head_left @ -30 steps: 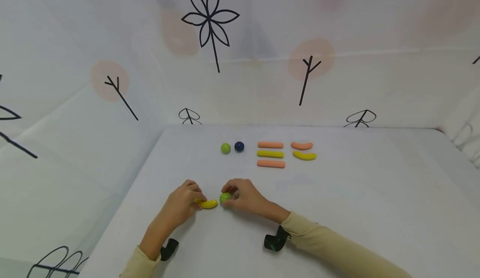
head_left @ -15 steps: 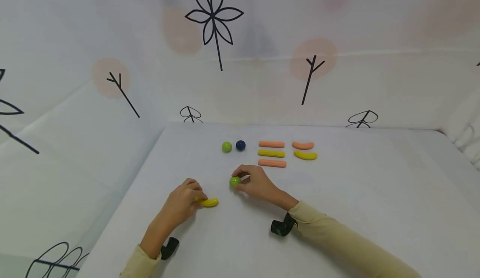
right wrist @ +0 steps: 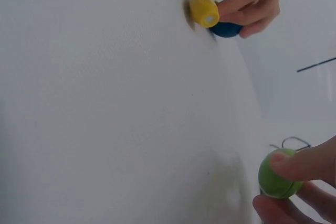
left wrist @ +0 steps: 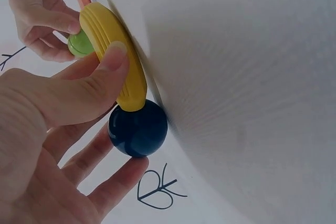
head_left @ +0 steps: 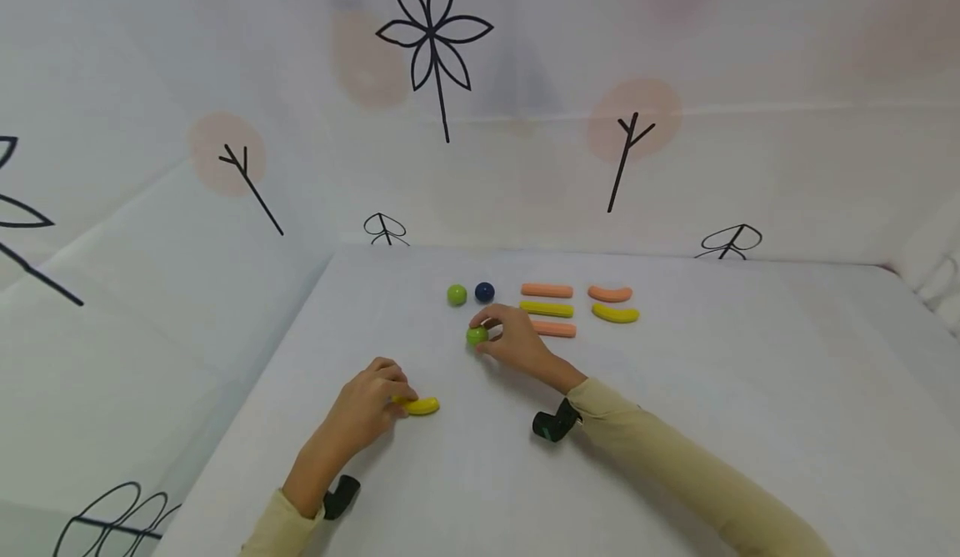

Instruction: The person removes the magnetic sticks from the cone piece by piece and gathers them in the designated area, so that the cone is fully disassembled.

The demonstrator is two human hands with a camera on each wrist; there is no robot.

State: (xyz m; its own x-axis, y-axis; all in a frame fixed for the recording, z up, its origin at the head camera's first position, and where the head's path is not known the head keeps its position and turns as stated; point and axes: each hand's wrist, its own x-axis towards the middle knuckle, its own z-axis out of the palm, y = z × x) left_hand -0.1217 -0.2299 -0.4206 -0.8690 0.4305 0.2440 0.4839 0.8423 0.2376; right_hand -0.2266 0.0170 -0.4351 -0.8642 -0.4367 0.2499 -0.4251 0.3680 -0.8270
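Note:
My left hand [head_left: 367,403] pinches a yellow curved, banana-shaped piece [left wrist: 115,51] between thumb and fingers, low over the white table. Against that piece's end, in the left wrist view, a dark blue ball [left wrist: 137,128] sits at the same hand's fingertips; the head view hides this ball behind the hand. My right hand [head_left: 517,340] grips a green ball [head_left: 477,336] with thumb and fingers, close in front of a back row of pieces. There, a second green ball [head_left: 457,294] lies beside another dark blue ball [head_left: 484,292].
Right of the balls lie two orange sticks [head_left: 547,290] with a yellow stick [head_left: 547,309] between them. Farther right are an orange curved piece [head_left: 610,293] and a yellow curved piece [head_left: 615,313]. A white patterned cloth wall [head_left: 525,182] rises behind the table [head_left: 712,390].
The right hand has carried its green ball away from the left hand, toward the back row and slightly right. The left hand stays put with the yellow curved piece.

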